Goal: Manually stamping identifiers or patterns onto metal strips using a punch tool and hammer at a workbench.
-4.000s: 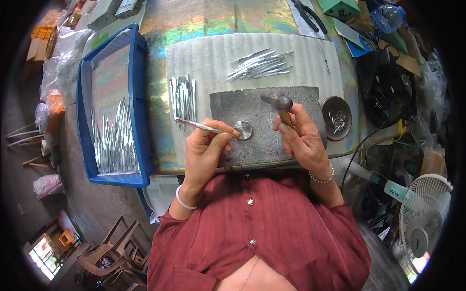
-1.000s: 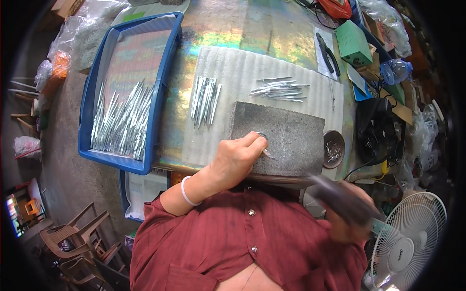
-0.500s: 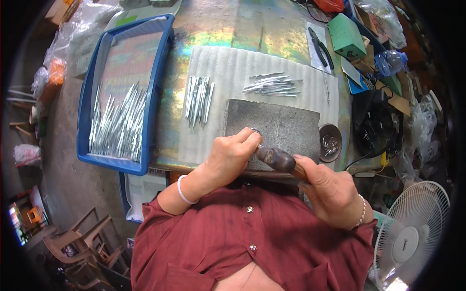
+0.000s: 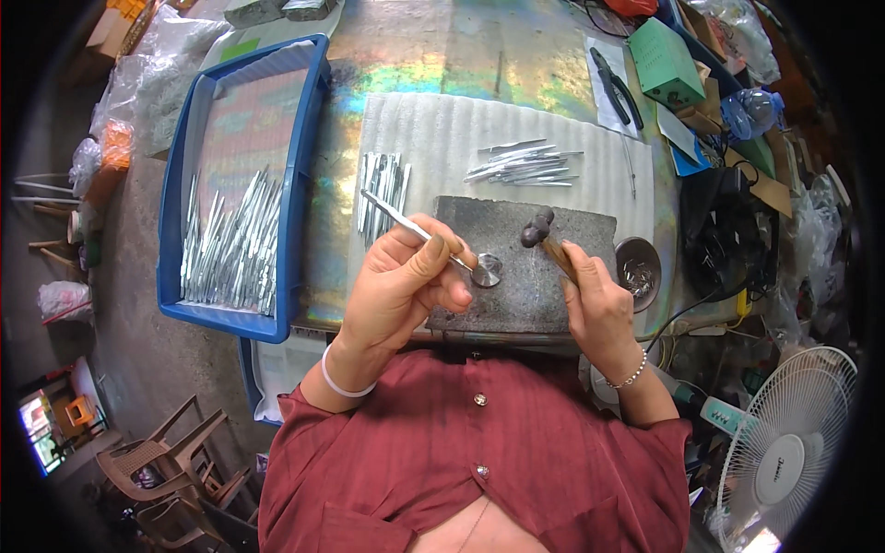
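My left hand (image 4: 392, 286) pinches a slim silver metal rod (image 4: 395, 216), tilted with its far end up to the left. Its lower end is close to a small round metal block (image 4: 488, 270) on the grey stone slab (image 4: 535, 300); whether they touch I cannot tell. In my right hand (image 4: 599, 304) is a hammer (image 4: 537, 228), gripped by its wooden handle, with its dark head over the slab. Behind my left hand lies a row of similar rods (image 4: 385, 175) on white foam sheet (image 4: 429, 124). Another loose pile of rods (image 4: 527, 166) lies beyond the slab.
A blue tray (image 4: 295, 175) holding many rods stands at the left. Right of the slab is a bowl (image 4: 653, 276) of small metal bits. Black-handled pliers (image 4: 616, 90), a green box (image 4: 666, 63) and a plastic bottle (image 4: 751, 112) sit far right. A white fan (image 4: 784, 452) stands near right.
My left hand has lifted and turned, moving left, so the rod now shows. My right hand and the hammer have moved away from my left fingers, farther over the slab.
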Available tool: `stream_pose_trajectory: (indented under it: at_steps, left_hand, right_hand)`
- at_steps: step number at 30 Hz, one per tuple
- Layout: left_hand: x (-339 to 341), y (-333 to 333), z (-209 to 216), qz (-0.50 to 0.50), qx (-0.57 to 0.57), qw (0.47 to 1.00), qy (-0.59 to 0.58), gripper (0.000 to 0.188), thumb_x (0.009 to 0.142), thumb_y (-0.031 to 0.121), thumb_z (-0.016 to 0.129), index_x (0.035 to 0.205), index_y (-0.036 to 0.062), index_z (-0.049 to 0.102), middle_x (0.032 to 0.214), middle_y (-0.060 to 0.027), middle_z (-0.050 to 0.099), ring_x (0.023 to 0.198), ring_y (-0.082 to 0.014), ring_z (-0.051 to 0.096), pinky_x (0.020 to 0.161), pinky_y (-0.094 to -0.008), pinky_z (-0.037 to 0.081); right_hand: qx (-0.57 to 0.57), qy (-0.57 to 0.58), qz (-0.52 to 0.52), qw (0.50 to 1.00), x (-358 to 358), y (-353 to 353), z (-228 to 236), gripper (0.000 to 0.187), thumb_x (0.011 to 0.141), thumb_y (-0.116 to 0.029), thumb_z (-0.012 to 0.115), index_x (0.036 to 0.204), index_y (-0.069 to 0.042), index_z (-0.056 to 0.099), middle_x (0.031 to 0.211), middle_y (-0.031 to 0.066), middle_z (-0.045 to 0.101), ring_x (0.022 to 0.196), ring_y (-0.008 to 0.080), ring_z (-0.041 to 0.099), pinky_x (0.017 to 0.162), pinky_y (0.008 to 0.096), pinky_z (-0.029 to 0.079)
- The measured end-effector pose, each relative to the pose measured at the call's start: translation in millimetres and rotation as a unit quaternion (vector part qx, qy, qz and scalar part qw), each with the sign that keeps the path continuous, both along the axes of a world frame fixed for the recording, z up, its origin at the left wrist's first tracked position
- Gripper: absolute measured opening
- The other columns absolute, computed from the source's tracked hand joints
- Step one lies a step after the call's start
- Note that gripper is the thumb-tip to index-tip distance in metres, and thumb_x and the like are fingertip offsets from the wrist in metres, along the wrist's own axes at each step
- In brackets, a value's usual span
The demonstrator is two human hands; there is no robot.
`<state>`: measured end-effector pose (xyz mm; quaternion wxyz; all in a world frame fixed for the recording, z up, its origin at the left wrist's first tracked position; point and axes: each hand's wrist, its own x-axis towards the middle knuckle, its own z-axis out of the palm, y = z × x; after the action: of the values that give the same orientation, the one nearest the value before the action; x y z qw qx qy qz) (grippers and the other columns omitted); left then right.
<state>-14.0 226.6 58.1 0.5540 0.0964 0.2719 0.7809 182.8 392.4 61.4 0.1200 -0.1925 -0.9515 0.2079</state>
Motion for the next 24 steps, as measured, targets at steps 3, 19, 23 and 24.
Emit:
stream_pose_trajectory:
  at_steps: [3, 19, 23, 24]
  left_hand:
    - [-2, 3, -2, 0.0, -0.005, 1.0, -0.011, 0.015, 0.097, 0.014, 0.05, 0.099, 0.0002, 0.055, 0.094, -0.0146, 0.064, 0.07, -0.0177, 0.068, 0.061, -0.0256, 0.058]
    - [16, 8, -27, -0.002, -0.169, 0.927, 0.334, 0.005, 0.09, -0.002, 0.056, 0.095, -0.0021, 0.057, 0.082, -0.0057, 0.063, 0.067, -0.0093, 0.063, 0.059, -0.0201, 0.05]
    - [21, 11, -37, 0.022, -0.17, 0.896, 0.409, 0.004, 0.087, -0.005, 0.057, 0.09, -0.0029, 0.059, 0.08, -0.0054, 0.063, 0.066, -0.0099, 0.063, 0.059, -0.0213, 0.051]
    - [22, 11, -38, 0.037, -0.165, 0.886, 0.432, 0.004, 0.086, -0.006, 0.058, 0.089, -0.0032, 0.059, 0.08, -0.0056, 0.063, 0.066, -0.0102, 0.063, 0.059, -0.0217, 0.051]
  right_hand:
    - [0.026, -0.013, -0.004, 1.0, -1, -1, -10, 0.048, 0.079, -0.002, 0.062, 0.126, -0.006, 0.05, 0.083, 0.0121, 0.052, 0.065, 0.0291, 0.059, 0.054, 0.0388, 0.048]
    - [-0.442, 0.06, -0.022, 0.895, 10, -3, -1, 0.034, 0.09, -0.007, 0.058, 0.121, 0.0, 0.049, 0.081, 0.009, 0.063, 0.071, 0.0097, 0.057, 0.066, 0.0242, 0.046]
    - [-0.446, 0.1, 0.012, 0.889, 13, -7, -5, 0.032, 0.093, -0.006, 0.054, 0.124, 0.002, 0.047, 0.069, -0.0012, 0.053, 0.05, 0.0016, 0.041, 0.045, 0.0181, 0.033]
    - [-0.451, 0.105, 0.015, 0.886, 13, -8, -5, 0.032, 0.093, -0.007, 0.053, 0.123, 0.002, 0.047, 0.068, -0.0011, 0.053, 0.049, 0.0015, 0.04, 0.044, 0.0181, 0.033]
